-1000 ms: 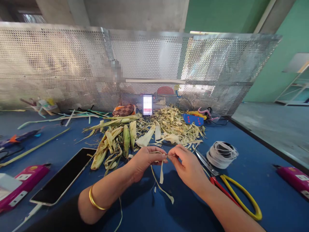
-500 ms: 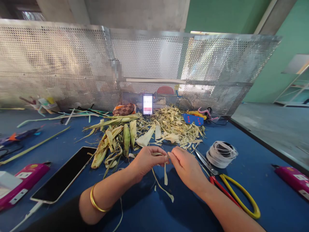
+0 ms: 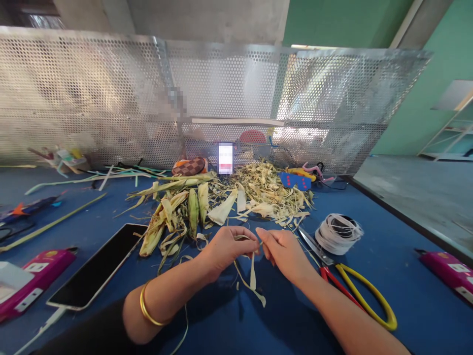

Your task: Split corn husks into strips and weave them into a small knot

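Thin pale strips of corn husk (image 3: 253,276) hang from the fingers of my left hand (image 3: 229,249), which is closed in a pinch on them. My right hand (image 3: 284,251) is closed too, thumb and forefinger pinching the end of a strip close to my left fingertips. The exact spot between the fingers is partly hidden. Beyond my hands lie whole husks (image 3: 194,214) and a heap of shredded husk pieces (image 3: 275,192). To the right of my right hand, scissors (image 3: 327,261) with one red and one yellow handle rest on the blue table.
A roll of white cord (image 3: 338,234) stands behind the scissors. At left lie a phone (image 3: 98,266) on a charging cable and a magenta power strip (image 3: 40,276); another power strip (image 3: 449,271) is far right. A perforated metal panel (image 3: 225,84) closes off the back.
My right hand has turned slightly, its thumb now raised beside my left fingertips. The hanging husk strip has shifted a little to the right. Both hands stay close together.
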Action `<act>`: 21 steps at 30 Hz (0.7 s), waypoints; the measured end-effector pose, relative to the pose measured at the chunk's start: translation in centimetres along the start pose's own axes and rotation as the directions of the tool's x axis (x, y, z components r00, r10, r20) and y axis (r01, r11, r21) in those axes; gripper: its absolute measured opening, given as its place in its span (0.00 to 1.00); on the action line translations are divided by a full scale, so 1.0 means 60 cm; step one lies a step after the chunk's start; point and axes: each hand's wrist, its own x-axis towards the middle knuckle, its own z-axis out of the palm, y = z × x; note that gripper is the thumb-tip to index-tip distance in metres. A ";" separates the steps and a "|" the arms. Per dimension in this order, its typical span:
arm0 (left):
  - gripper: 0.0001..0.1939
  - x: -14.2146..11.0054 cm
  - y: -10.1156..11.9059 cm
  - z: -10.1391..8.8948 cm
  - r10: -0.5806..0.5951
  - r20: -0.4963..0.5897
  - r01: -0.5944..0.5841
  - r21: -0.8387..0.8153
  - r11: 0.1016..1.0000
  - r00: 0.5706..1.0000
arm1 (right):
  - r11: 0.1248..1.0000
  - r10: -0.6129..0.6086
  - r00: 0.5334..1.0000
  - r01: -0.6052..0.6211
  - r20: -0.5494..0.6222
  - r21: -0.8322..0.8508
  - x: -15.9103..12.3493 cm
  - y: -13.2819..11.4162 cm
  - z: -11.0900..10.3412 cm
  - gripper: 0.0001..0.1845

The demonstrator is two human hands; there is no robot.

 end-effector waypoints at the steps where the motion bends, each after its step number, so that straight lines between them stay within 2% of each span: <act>1: 0.05 0.001 0.000 0.000 -0.012 -0.007 0.012 -0.013 1.000 1.000 | 0.998 -0.040 0.999 0.039 -0.018 -0.045 0.000 0.000 -0.002 0.28; 3: 0.06 0.004 -0.002 -0.002 -0.055 -0.025 0.053 -0.055 0.997 0.998 | 0.987 -0.128 0.991 0.122 -0.049 -0.103 0.000 0.000 -0.007 0.21; 5: 0.07 0.007 -0.005 -0.006 -0.105 -0.042 0.100 -0.117 0.988 0.994 | 0.980 -0.191 0.981 0.187 -0.045 -0.074 0.001 -0.001 -0.011 0.12; 8: 0.07 0.011 -0.010 -0.012 -0.149 -0.041 0.139 -0.185 0.973 0.988 | 0.957 -0.290 0.956 0.290 -0.032 0.000 0.001 -0.001 -0.015 0.12; 10: 0.06 0.013 -0.013 -0.014 -0.163 -0.013 0.158 -0.195 0.968 0.986 | 0.935 -0.356 0.933 0.355 -0.059 -0.016 0.001 0.001 -0.016 0.11; 14: 0.06 0.012 -0.012 -0.014 -0.197 0.029 0.199 -0.209 0.958 0.980 | 0.901 -0.432 0.900 0.427 -0.063 -0.076 0.000 0.003 -0.018 0.18; 17: 0.06 0.008 -0.008 -0.011 -0.203 0.037 0.205 -0.238 0.949 0.979 | 0.868 -0.489 0.872 0.484 -0.019 -0.110 0.000 0.002 -0.019 0.12; 19: 0.06 0.006 -0.006 -0.010 -0.211 0.043 0.215 -0.260 0.941 0.976 | 0.866 -0.490 0.871 0.482 -0.035 -0.136 -0.001 0.000 -0.020 0.07; 21: 0.08 0.006 -0.005 -0.011 -0.219 0.049 0.224 -0.279 0.934 0.974 | 0.873 -0.475 0.878 0.460 -0.063 -0.163 -0.001 -0.002 -0.021 0.07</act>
